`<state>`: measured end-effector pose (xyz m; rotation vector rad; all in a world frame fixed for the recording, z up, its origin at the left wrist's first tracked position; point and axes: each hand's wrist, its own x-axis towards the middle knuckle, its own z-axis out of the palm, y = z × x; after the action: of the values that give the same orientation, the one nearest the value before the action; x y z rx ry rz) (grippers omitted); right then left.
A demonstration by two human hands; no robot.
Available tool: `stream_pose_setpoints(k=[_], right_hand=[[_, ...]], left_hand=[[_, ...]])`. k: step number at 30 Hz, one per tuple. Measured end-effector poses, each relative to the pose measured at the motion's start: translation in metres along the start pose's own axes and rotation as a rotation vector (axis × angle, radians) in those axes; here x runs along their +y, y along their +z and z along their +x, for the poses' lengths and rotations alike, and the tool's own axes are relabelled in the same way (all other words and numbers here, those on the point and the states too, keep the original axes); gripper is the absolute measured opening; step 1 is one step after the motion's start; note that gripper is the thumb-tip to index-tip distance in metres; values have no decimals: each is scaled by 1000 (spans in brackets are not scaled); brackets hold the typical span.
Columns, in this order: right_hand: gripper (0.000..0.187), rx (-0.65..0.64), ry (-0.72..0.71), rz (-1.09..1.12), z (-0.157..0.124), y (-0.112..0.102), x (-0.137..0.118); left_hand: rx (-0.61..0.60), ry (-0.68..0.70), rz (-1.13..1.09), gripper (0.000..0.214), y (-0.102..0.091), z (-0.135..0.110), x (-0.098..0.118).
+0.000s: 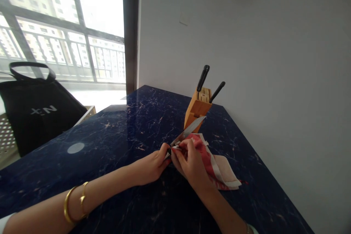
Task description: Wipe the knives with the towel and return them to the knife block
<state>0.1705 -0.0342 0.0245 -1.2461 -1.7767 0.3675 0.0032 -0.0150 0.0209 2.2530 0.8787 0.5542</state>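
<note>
My left hand [157, 163] is closed around the dark handle of a kitchen knife [192, 127]. The blade points up and away to the right, its tip in front of the wooden knife block [193, 109]. My right hand [191, 161] pinches a corner of a red and white cloth [204, 150] against the blade close to the handle. The rest of the cloth hangs or lies to the right, partly behind my right hand and wrist. Two black-handled knives stand in the block, a taller one [203, 77] and a shorter one [218, 91].
The dark blue marbled table [109, 161] carries a pale round spot [76, 148] on the left. A black bag [41, 109] with white lettering stands beyond the left edge, by a perforated light-coloured basket [6, 135]. A grey wall [260, 62] borders the table's right side.
</note>
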Motion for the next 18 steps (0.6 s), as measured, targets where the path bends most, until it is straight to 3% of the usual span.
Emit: stream_pose_setpoints(k=[18], right_hand=[[8,-74,-26,-15,3,-2,4]], left_hand=[[-49,-24,-10,18,-3,1,-3]])
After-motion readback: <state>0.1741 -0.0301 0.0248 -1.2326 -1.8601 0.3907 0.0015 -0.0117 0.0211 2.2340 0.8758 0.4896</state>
